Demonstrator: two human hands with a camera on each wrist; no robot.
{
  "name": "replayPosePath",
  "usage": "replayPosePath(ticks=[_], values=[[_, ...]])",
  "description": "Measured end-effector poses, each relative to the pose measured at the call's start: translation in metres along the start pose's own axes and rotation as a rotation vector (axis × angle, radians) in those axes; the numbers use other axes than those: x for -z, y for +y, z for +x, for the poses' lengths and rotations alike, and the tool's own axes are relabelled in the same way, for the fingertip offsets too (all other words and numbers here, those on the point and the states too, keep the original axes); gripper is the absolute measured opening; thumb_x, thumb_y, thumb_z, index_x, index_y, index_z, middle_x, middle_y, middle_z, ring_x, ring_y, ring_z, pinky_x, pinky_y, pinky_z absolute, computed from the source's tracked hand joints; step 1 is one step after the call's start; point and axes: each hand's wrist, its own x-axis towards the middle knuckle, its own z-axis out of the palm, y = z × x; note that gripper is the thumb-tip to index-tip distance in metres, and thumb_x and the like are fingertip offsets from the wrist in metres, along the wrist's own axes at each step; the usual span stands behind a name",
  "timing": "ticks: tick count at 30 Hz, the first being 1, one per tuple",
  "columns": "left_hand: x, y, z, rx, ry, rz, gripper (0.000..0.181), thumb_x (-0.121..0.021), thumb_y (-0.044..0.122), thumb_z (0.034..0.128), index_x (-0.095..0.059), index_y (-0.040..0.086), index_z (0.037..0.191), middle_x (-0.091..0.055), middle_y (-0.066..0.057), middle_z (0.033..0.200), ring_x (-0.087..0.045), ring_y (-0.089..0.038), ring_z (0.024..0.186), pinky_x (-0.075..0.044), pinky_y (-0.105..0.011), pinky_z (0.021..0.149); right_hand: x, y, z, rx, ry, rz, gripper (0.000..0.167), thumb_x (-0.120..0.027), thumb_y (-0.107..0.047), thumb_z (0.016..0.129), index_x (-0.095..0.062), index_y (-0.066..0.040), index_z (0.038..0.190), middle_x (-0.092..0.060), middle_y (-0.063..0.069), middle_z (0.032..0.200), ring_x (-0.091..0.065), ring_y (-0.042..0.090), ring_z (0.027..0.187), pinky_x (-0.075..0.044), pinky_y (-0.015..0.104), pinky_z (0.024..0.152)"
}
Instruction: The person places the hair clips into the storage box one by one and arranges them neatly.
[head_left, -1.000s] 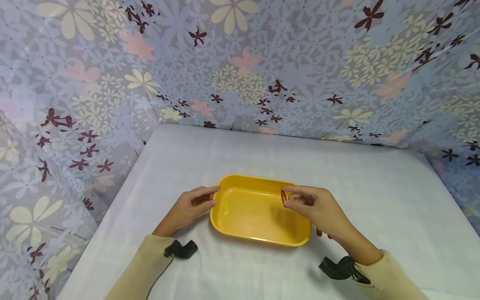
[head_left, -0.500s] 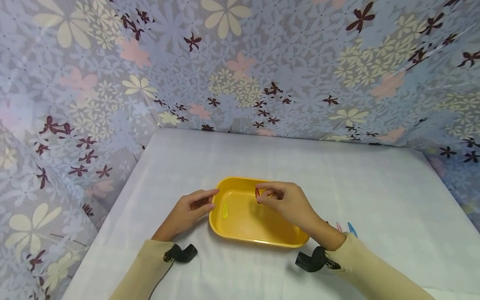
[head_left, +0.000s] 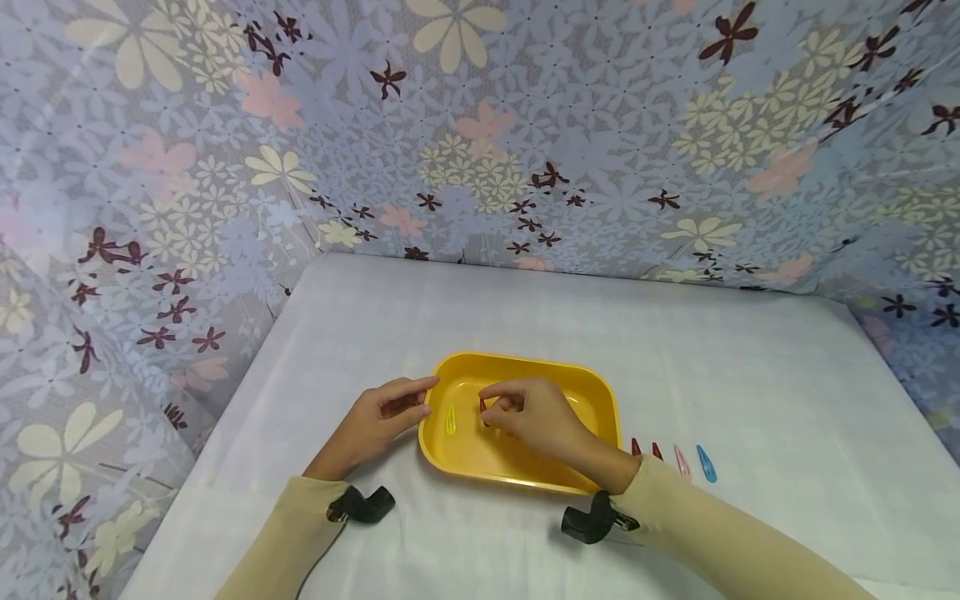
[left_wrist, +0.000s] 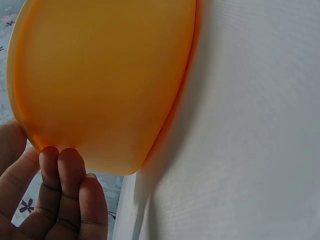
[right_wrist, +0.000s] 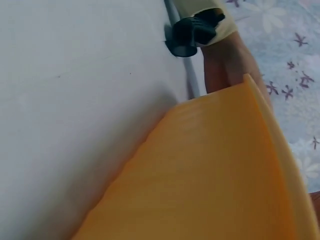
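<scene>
A yellow tray (head_left: 600,392) holds a lime-yellow hair clip (head_left: 451,420) near its left end. Reaching over the tray, the right hand (head_left: 543,421) pinches a red hair clip (head_left: 483,411) between thumb and index finger, just right of the lime one. The left hand (head_left: 375,423) rests its relaxed fingers against the tray's left end. In the left wrist view several fingertips of the left hand (left_wrist: 62,192) touch the outer wall of the tray (left_wrist: 105,90). The right wrist view shows mostly the tray's side (right_wrist: 210,165); the red clip is out of sight there.
Right of the tray, two red clips (head_left: 635,447) (head_left: 657,451), a pink clip (head_left: 682,462) and a blue clip (head_left: 707,463) lie in a row on the white cloth (head_left: 765,400). Behind hangs a flowered fabric (head_left: 600,142). Black wrist mounts (head_left: 588,523) are on both forearms.
The right hand has moved left across the tray with the red clip, uncovering the row of clips at the right. The left hand has kept its place at the tray's end.
</scene>
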Motion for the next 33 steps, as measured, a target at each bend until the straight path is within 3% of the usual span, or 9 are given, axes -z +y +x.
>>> replayPosePath(ticks=[8,17,26,33], values=[[0.000,0.001,0.000,0.004,0.003,0.014,0.044,-0.070,0.022,0.0993,-0.063,0.013,0.141,-0.066,-0.007,0.124,-0.061,-0.024,0.110,-0.052,-0.024,0.097,-0.008,-0.005,0.009,0.035,-0.031,-0.082,0.020,-0.075,-0.010,0.092,-0.079,-0.006,0.111,-0.073,-0.002,0.079,-0.060,0.013,0.061,-0.044,0.022,0.050],[-0.001,0.002,-0.001,0.000,-0.006,-0.011,0.044,-0.070,0.022,0.0996,-0.062,0.011,0.142,-0.065,-0.008,0.127,-0.061,-0.024,0.114,-0.053,-0.025,0.098,-0.015,0.002,0.019,0.040,-0.049,-0.164,0.016,-0.078,-0.012,0.091,-0.081,-0.007,0.106,-0.072,-0.007,0.083,-0.059,0.011,0.070,-0.050,0.023,0.062],[0.000,0.000,-0.002,-0.001,-0.003,-0.006,0.044,-0.069,0.023,0.0999,-0.063,0.013,0.142,-0.066,-0.007,0.123,-0.061,-0.024,0.109,-0.053,-0.023,0.096,-0.019,0.008,0.023,0.015,-0.094,-0.196,0.026,-0.082,-0.014,0.087,-0.078,-0.007,0.112,-0.063,-0.005,0.071,-0.052,0.011,0.061,-0.037,0.021,0.053],[-0.001,0.001,-0.001,0.003,0.004,0.008,0.043,-0.069,0.023,0.0998,-0.063,0.014,0.142,-0.065,-0.006,0.128,-0.061,-0.023,0.114,-0.052,-0.026,0.099,-0.021,0.010,0.025,0.035,-0.092,-0.222,0.025,-0.084,-0.014,0.086,-0.076,-0.008,0.109,-0.063,-0.007,0.069,-0.054,0.010,0.059,-0.042,0.022,0.054]])
